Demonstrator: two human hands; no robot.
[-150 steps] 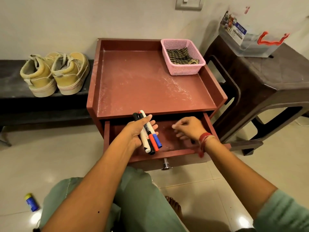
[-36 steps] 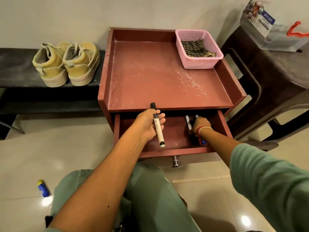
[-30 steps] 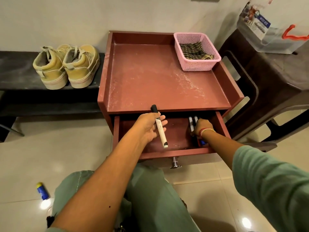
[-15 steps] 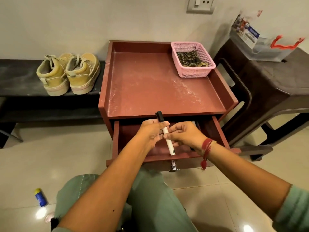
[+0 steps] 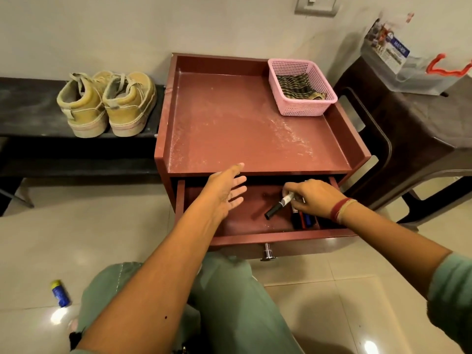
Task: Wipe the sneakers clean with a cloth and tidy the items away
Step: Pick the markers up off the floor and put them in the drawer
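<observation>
Reaching into the open reddish-brown wooden drawer, we pinch a white black-capped marker in our right hand, our left hand spread empty above it.

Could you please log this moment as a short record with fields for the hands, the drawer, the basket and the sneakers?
left hand: open, empty, held over the drawer
right hand: holding a black-capped marker low in the drawer
drawer: pulled open; other markers lie at its right side
pink basket: back right corner of the red cabinet top, holding a striped cloth
sneakers: pair on the dark bench, left of the cabinet
floor: small blue tube
</observation>
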